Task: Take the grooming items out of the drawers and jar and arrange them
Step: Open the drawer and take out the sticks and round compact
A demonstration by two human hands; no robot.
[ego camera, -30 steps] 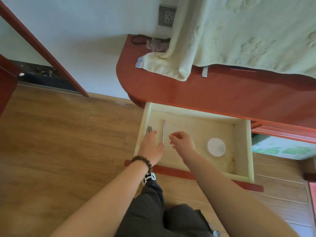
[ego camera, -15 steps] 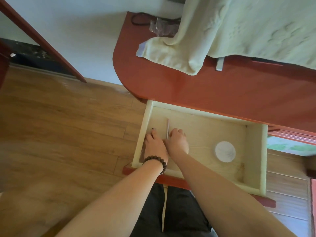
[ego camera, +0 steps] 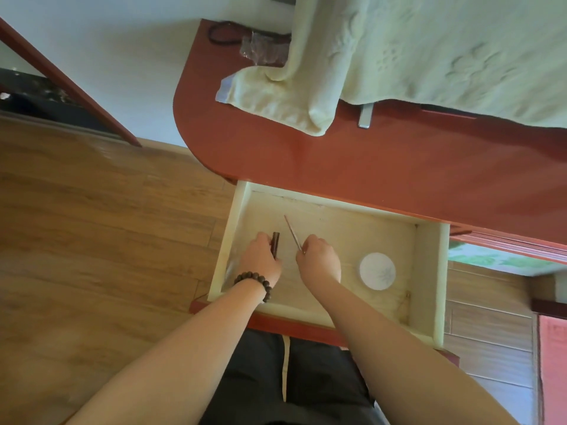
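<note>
An open pale wooden drawer (ego camera: pixel 429 271) sticks out from under the red-brown desk top (ego camera: pixel 337 167). Both my hands are inside its left part. My left hand (ego camera: pixel 260 259), with a dark bead bracelet at the wrist, is closed around a short dark stick-like item (ego camera: pixel 275 242) whose top pokes out above the fingers. My right hand (ego camera: pixel 319 259) pinches the lower end of a thin pale stick (ego camera: pixel 291 231), which tilts up and to the left. A white round disc (ego camera: pixel 377 270) lies flat on the drawer floor to the right of my hands.
A pale yellow towel (ego camera: pixel 399 56) drapes over the desk top, with a small metal piece (ego camera: pixel 365 116) at its edge. A black cord and a crinkled plastic wrapper (ego camera: pixel 260 47) lie at the desk's back left. Wooden floor (ego camera: pixel 92 240) lies to the left; my dark trousers are below the drawer.
Both hands reached down into the drawer's left part and closed: the left around the dark item, the right on the thin stick, which now tilts with its lower end lifted.
</note>
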